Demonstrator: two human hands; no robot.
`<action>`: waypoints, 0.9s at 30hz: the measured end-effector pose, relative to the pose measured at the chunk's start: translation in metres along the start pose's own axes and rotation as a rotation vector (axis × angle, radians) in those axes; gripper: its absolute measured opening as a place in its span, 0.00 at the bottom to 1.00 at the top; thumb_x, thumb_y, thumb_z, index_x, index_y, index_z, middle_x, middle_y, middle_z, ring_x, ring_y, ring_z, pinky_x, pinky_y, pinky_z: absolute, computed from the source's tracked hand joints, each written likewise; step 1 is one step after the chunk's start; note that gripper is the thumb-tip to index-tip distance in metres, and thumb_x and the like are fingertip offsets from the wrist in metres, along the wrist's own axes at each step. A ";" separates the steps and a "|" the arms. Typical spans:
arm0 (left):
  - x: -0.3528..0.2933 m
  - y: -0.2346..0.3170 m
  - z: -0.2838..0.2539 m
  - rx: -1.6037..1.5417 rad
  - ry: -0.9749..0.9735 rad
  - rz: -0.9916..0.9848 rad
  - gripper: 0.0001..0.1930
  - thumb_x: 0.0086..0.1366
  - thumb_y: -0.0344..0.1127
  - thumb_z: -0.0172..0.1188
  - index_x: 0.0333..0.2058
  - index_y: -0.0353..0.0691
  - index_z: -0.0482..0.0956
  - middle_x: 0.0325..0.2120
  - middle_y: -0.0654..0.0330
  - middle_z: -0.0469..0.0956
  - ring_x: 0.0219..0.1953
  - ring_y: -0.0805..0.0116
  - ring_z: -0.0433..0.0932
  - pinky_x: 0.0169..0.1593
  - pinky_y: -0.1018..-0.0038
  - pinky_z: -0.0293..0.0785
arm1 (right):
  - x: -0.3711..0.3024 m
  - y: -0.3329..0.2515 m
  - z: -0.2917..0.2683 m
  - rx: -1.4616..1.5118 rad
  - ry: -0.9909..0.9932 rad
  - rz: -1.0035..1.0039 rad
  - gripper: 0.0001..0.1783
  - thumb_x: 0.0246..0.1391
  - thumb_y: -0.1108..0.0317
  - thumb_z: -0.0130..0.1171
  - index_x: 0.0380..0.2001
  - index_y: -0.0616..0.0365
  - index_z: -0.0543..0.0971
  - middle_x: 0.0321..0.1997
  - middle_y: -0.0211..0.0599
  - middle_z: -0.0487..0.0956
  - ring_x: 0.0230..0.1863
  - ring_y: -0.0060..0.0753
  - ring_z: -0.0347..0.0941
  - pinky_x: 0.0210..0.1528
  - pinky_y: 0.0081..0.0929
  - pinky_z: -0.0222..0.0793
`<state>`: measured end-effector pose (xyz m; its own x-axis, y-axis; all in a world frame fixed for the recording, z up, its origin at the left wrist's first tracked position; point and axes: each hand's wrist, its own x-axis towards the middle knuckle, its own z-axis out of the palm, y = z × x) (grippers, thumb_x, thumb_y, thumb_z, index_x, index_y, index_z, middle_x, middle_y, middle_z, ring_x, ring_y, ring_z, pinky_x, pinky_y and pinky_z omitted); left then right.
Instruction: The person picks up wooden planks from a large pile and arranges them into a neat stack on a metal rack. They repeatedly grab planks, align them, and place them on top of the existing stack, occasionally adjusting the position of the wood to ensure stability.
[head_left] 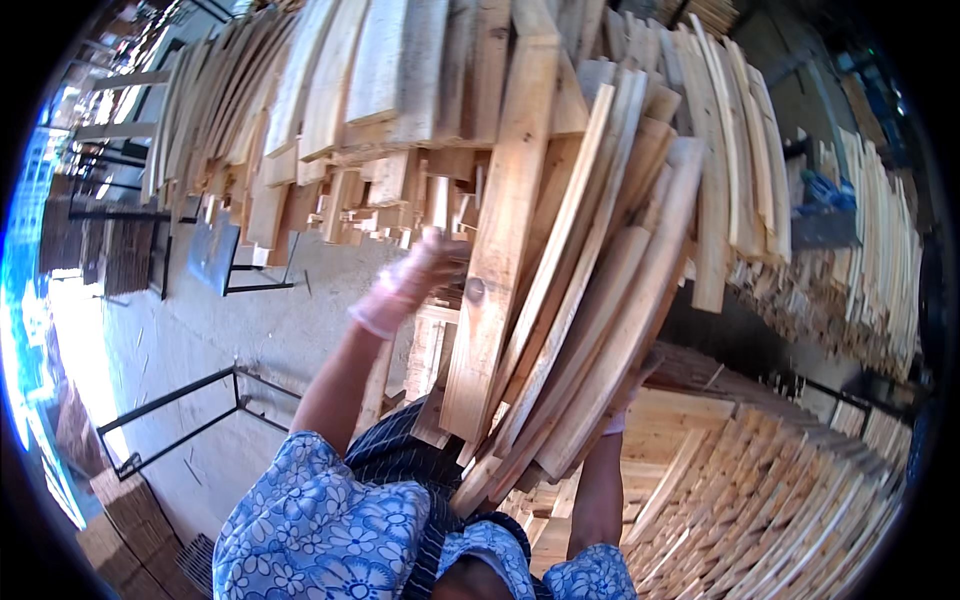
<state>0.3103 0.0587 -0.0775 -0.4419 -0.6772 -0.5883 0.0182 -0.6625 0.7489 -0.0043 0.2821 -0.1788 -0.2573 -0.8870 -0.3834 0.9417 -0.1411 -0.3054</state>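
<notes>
A bundle of long, narrow wooden boards [610, 310] slants up from in front of my body toward the big stack. My right hand [628, 395] is at the bundle's right side, gripping it from beneath. Most of that hand is hidden behind the boards. My left hand [415, 272], in a pale glove, is just left of a wide knotted board [500, 260]. It is blurred, but its fingers look stretched out with the thumb apart, and no board shows in it.
A large stack of boards [390, 70] overhangs ahead. More stacked wood [770, 500] fills the lower right, with another pile [870, 230] at the far right. A black metal frame [170, 410] stands on the grey floor [220, 340] at the left, near brown stacks [135, 520].
</notes>
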 end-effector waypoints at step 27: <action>0.029 -0.051 0.027 0.098 -0.376 0.006 0.33 0.67 0.53 0.63 0.65 0.44 0.68 0.59 0.61 0.74 0.58 0.67 0.73 0.64 0.68 0.70 | 0.034 0.002 0.036 -0.308 0.161 0.132 0.56 0.57 0.19 0.40 0.74 0.50 0.56 0.72 0.38 0.64 0.69 0.44 0.62 0.71 0.42 0.61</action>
<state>0.2722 0.0813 -0.1245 -0.7402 -0.5043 -0.4447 -0.0562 -0.6127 0.7883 -0.0033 0.2356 -0.1610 -0.1918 -0.8050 -0.5614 0.8659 0.1304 -0.4828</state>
